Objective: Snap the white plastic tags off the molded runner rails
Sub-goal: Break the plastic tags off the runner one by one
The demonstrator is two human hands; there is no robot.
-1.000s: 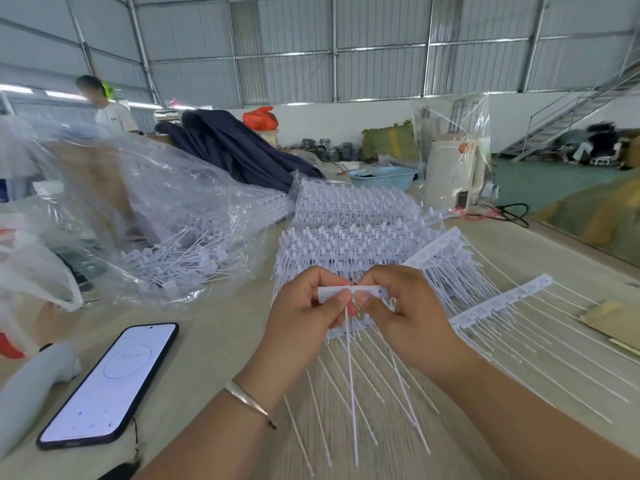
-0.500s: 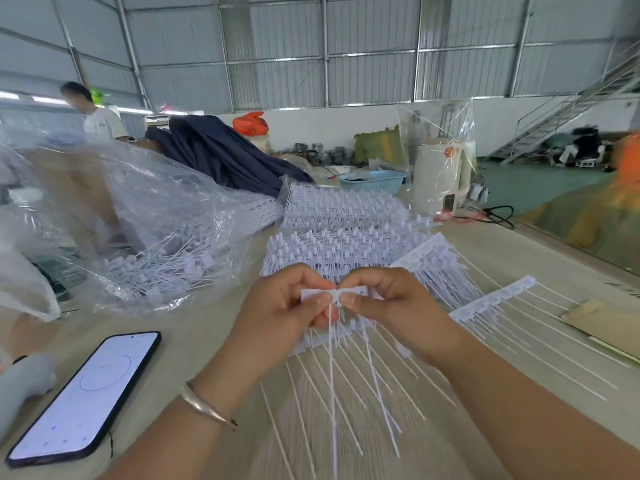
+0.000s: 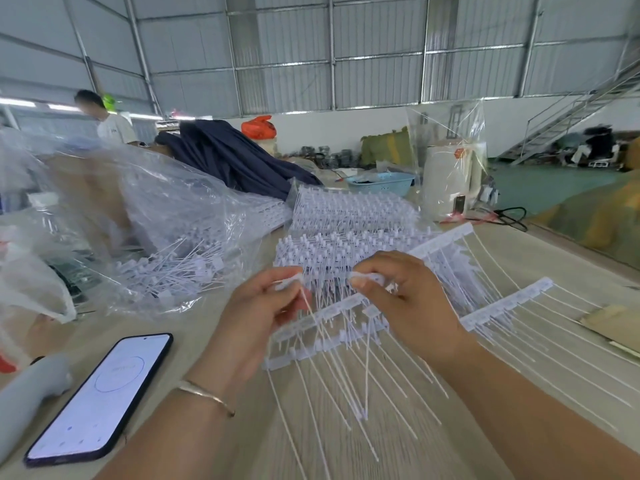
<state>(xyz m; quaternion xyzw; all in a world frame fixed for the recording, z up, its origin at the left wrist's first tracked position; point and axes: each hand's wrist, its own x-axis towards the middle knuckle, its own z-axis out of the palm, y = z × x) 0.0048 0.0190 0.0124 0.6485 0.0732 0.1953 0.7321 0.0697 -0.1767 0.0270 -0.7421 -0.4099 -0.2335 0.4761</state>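
My left hand (image 3: 258,318) pinches a single white tag (image 3: 290,281) by its head, its thin tail hanging down. My right hand (image 3: 408,299) pinches the white end of a runner rail piece (image 3: 367,278), several tails dangling below it. The two hands are apart, with a gap between the pieces. Under them on the table lie runner rails (image 3: 325,315) with long white tails. Another rail (image 3: 509,301) lies to the right. A stack of full rails (image 3: 349,220) sits behind the hands.
A clear plastic bag (image 3: 166,230) with several loose tags lies at the left. A phone (image 3: 100,396) with a lit screen lies at the front left, beside a grey object (image 3: 27,393). A blue basket (image 3: 384,183) and a wrapped white appliance (image 3: 450,181) stand behind. A person (image 3: 107,119) stands far left.
My hands held one rail piece together in front of me; now they have pulled apart, the left holding a separated tag and the right holding the rest.
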